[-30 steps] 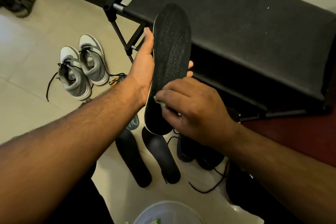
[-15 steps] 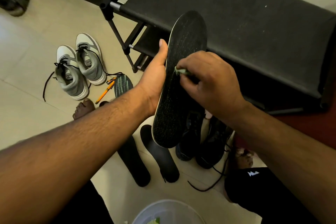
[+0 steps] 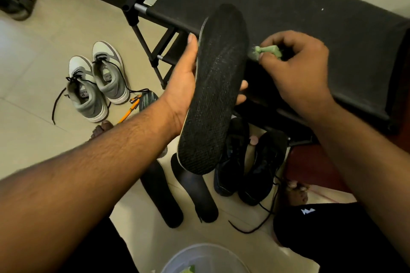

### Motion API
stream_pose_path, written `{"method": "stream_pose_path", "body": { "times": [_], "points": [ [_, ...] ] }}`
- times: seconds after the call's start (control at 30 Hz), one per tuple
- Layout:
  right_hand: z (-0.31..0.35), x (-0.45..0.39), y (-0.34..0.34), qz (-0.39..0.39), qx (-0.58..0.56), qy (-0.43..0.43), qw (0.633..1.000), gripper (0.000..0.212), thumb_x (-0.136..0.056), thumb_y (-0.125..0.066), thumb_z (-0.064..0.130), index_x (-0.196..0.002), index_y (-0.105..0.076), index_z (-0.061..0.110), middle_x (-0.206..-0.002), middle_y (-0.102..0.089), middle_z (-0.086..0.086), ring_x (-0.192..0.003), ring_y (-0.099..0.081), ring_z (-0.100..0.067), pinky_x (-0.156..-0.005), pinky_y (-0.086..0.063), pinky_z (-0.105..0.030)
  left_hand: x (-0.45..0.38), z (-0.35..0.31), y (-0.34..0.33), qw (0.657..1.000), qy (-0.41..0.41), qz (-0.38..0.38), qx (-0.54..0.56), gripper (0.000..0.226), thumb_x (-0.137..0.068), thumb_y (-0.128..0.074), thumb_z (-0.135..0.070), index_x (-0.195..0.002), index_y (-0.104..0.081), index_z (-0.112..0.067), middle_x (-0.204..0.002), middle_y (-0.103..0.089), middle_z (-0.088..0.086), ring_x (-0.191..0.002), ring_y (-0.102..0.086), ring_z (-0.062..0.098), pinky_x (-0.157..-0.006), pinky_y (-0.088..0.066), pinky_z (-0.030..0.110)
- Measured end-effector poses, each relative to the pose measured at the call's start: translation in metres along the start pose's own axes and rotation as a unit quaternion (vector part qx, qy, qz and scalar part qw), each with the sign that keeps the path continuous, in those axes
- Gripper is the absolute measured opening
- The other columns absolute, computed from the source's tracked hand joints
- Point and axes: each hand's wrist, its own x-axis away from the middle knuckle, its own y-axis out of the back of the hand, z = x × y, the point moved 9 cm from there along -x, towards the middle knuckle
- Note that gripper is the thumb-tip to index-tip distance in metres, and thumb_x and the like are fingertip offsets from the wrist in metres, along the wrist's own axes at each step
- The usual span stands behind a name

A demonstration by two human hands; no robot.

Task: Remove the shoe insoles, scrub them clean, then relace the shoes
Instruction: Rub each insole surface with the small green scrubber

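Head view: black insole (image 3: 216, 86) held upright over the floor.
Left hand (image 3: 182, 82) gripping insole's edge; right hand (image 3: 295, 66) beside insole, pinching green brush (image 3: 267, 51).

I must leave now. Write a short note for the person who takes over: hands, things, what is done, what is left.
Left hand holds the black insole upright.
Right hand pinches a green brush at the insole's right edge.
Two insoles lie on the floor beside the black shoes; grey shoes stand further left, laces loose.
Done: insoles out.
Left: finish scrubbing, relace.
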Motion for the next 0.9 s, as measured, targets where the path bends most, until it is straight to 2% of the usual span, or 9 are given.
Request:
{"method": "stream_pose_path", "body": {
  "times": [0.1,0.2,0.3,0.37,0.53,0.6,0.73,0.8,0.9],
  "points": [
    [0.008,0.01,-0.017,0.061,-0.168,-0.059,0.982,0.012,-0.077,-0.068,-0.002,-0.081,-0.069,0.009,-0.073,-0.068,0.005,-0.069,-0.062,-0.002,-0.064,-0.049,-0.022,0.0,-0.019,0.012,0.999,-0.039,-0.02,0.013,0.08,-0.093,-0.032,-0.073,-0.114,-0.067,-0.004,-0.108,-0.066,0.017,-0.094,-0.065,0.034,-0.085,-0.056,0.05],
    [0.019,0.032,-0.047,0.19,-0.306,-0.132,0.923,0.019,-0.082,-0.06,-0.014,-0.08,-0.062,0.005,-0.063,-0.067,0.008,-0.064,-0.064,0.0,-0.058,-0.049,-0.017,0.001,-0.039,0.024,0.996,-0.076,-0.045,0.025,0.077,-0.095,-0.032,-0.07,-0.12,-0.065,-0.006,-0.106,-0.069,0.016,-0.092,-0.069,0.032,-0.082,-0.06,0.048],
    [0.022,0.054,-0.071,0.288,-0.356,-0.199,0.866,0.021,-0.085,-0.053,-0.013,-0.082,-0.059,0.007,-0.072,-0.062,-0.005,-0.064,-0.064,-0.015,-0.053,-0.052,-0.028,0.003,-0.056,0.034,0.99,-0.114,-0.071,0.031,0.074,-0.096,-0.03,-0.068,-0.114,-0.068,-0.007,-0.103,-0.07,0.016,-0.092,-0.068,0.033,-0.083,-0.058,0.048],
    [0.022,0.06,-0.077,0.316,-0.334,-0.194,0.867,0.022,-0.084,-0.054,-0.013,-0.085,-0.06,0.008,-0.074,-0.06,-0.009,-0.061,-0.059,-0.016,-0.05,-0.048,-0.027,0.005,-0.063,0.039,0.987,-0.126,-0.085,0.043,0.075,-0.096,-0.03,-0.069,-0.112,-0.068,-0.006,-0.104,-0.069,0.016,-0.095,-0.067,0.034,-0.084,-0.058,0.048],
    [0.021,0.049,-0.068,0.27,-0.314,-0.145,0.899,0.027,-0.078,-0.068,-0.013,-0.088,-0.064,0.012,-0.076,-0.066,-0.005,-0.061,-0.06,-0.009,-0.052,-0.048,-0.021,0.008,-0.061,0.038,0.986,-0.114,-0.098,0.073,0.079,-0.094,-0.028,-0.073,-0.107,-0.071,-0.008,-0.108,-0.068,0.016,-0.098,-0.066,0.033,-0.076,-0.06,0.049],
    [0.022,0.044,-0.062,0.241,-0.296,-0.111,0.918,0.025,-0.078,-0.07,-0.011,-0.087,-0.067,0.013,-0.079,-0.069,-0.007,-0.068,-0.061,-0.011,-0.06,-0.05,-0.019,0.007,-0.052,0.033,0.988,-0.099,-0.093,0.075,0.08,-0.093,-0.026,-0.075,-0.123,-0.065,-0.012,-0.115,-0.065,0.015,-0.1,-0.067,0.033,-0.075,-0.06,0.049],
    [0.043,0.04,-0.045,0.165,-0.102,0.092,0.977,0.012,-0.08,-0.073,0.002,-0.086,-0.072,0.012,-0.08,-0.065,-0.005,-0.071,-0.057,-0.003,-0.068,-0.041,-0.009,0.001,-0.035,0.022,0.992,-0.072,-0.072,0.071,0.087,-0.091,-0.024,-0.077,-0.138,-0.055,-0.01,-0.112,-0.066,0.015,-0.092,-0.07,0.032,-0.083,-0.059,0.045],
    [0.055,0.047,-0.043,0.153,-0.016,0.187,0.97,0.006,-0.082,-0.07,0.007,-0.087,-0.073,0.009,-0.079,-0.062,-0.002,-0.072,-0.056,-0.008,-0.067,-0.04,-0.014,0.0,-0.033,0.02,0.992,-0.07,-0.071,0.072,0.087,-0.092,-0.023,-0.077,-0.138,-0.055,-0.011,-0.111,-0.067,0.014,-0.095,-0.069,0.031,-0.083,-0.059,0.046],
    [0.062,0.058,-0.051,0.193,0.009,0.222,0.956,0.008,-0.082,-0.067,0.013,-0.086,-0.073,0.01,-0.08,-0.061,-0.001,-0.074,-0.057,-0.013,-0.068,-0.046,-0.022,-0.001,-0.038,0.023,0.99,-0.083,-0.081,0.077,0.088,-0.091,-0.02,-0.078,-0.136,-0.056,-0.011,-0.115,-0.067,0.015,-0.102,-0.067,0.032,-0.076,-0.06,0.046]
  ]
}}
